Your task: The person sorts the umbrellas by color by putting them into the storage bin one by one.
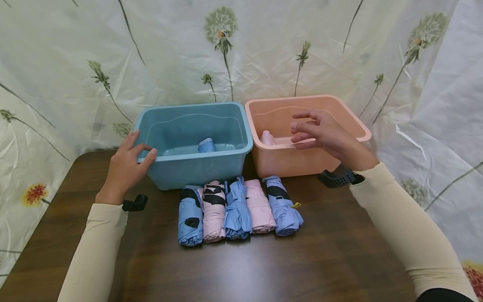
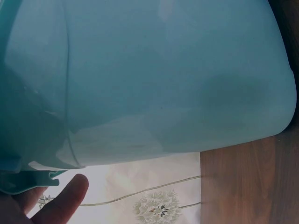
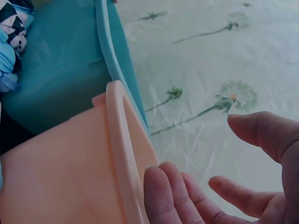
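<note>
My left hand (image 1: pixel 126 165) holds the front left corner of a blue plastic bin (image 1: pixel 200 170). In the left wrist view, a straight finger (image 2: pixel 63 203) shows just outside the bin's lip. A blue rolled fabric bundle (image 1: pixel 206 145) lies inside that bin. Over the peach bin (image 1: pixel 294 163), my right hand (image 1: pixel 324 132) hovers with fingers apart and nothing in them. Its fingertips appear close beside the peach rim (image 3: pixel 122 154) in the right wrist view. One pink roll (image 1: pixel 267 138) lies inside the peach bin at its left end.
Several rolled bundles stand in a row before the bins, alternating blue, such as the middle one (image 1: pixel 237 209), and pink (image 1: pixel 260 207). One blue roll (image 1: pixel 283 209) has a yellow tag. Behind the dark wooden table (image 1: pixel 241 272) hangs a flowered curtain (image 1: pixel 170 50).
</note>
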### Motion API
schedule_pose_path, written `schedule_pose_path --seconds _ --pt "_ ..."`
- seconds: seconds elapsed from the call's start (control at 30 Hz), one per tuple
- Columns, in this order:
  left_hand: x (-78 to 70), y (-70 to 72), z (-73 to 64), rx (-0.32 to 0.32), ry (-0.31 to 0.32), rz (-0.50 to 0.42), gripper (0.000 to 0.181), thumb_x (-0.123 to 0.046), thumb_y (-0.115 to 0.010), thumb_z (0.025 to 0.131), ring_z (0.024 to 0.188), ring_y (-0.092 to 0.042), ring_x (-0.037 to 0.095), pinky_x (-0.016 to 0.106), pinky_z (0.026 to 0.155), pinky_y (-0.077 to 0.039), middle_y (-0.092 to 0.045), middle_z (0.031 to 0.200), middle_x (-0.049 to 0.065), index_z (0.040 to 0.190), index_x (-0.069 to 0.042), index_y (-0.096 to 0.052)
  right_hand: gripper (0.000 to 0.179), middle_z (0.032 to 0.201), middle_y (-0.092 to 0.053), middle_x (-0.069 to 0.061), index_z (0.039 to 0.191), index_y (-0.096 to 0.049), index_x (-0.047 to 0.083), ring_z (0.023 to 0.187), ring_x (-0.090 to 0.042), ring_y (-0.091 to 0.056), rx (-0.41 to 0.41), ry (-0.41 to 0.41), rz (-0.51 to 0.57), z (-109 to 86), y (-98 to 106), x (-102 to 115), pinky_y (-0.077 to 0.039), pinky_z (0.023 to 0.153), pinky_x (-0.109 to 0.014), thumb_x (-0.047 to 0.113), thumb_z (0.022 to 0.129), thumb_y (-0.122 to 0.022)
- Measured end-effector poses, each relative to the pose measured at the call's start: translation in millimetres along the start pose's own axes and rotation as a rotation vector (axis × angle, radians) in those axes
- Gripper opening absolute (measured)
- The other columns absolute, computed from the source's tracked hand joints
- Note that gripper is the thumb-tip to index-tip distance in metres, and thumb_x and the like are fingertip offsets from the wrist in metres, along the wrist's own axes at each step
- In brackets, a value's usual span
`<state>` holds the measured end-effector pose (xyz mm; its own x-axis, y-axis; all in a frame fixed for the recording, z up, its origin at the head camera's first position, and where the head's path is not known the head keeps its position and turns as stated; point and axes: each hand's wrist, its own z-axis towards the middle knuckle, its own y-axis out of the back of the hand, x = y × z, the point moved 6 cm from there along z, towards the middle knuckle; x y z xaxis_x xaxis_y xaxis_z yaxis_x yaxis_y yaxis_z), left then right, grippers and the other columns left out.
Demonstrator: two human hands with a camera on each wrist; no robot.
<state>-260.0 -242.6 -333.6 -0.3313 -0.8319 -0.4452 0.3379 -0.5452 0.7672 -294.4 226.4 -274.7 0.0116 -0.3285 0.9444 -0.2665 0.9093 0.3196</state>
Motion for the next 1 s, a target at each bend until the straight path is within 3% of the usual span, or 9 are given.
schedule_pose_path --seconds 0.17,0.43,0.77,1.0 --pt "0.4 -0.2 -1.6 0.016 0.01 -0.004 0.048 -0.044 -0.05 0.095 0.146 -0.019 0.026 0.066 0.101 -0.029 -0.033 0.153 0.016 0.104 -0.001 -0.07 0.055 0.109 -0.064 -0.01 0.138 -0.043 0.003 0.09 -0.028 -0.07 0.021 0.04 0.016 -8.4 -4 -1 -0.055 0.075 -0.042 0.024 0.093 -0.064" --pt "-1.8 0.0 -1.8 -0.005 -0.008 0.004 0.047 -0.043 -0.051 0.095 0.145 -0.021 0.026 0.065 0.1 -0.031 -0.035 0.152 0.016 0.101 -0.001 -0.071 0.046 0.108 -0.064 -0.012 0.135 -0.042 0.001 0.089 -0.025 -0.07 0.076 0.051 0.073 -26.9 -10 -8 -0.056 0.073 -0.038 0.017 0.095 -0.059" --pt "-0.2 3.0 2.4 -0.011 0.002 0.0 0.047 -0.043 -0.051 0.095 0.146 -0.02 0.025 0.065 0.1 -0.031 -0.034 0.153 0.015 0.102 -0.001 -0.071 0.047 0.109 -0.064 -0.014 0.134 -0.044 -0.002 0.088 -0.025 -0.07 0.103 0.058 0.017 -38.1 -20 -25 -0.056 0.073 -0.042 0.017 0.095 -0.06" --pt "0.1 0.7 0.5 -0.015 -0.014 -0.004 0.044 -0.042 -0.052 0.095 0.145 -0.021 0.027 0.065 0.099 -0.032 -0.035 0.152 0.016 0.101 -0.003 -0.071 0.048 0.118 -0.056 -0.032 0.134 -0.045 -0.004 0.086 -0.027 -0.07 0.125 0.04 -0.038 -46.5 -29 -47 -0.056 0.07 -0.046 0.017 0.094 -0.061"
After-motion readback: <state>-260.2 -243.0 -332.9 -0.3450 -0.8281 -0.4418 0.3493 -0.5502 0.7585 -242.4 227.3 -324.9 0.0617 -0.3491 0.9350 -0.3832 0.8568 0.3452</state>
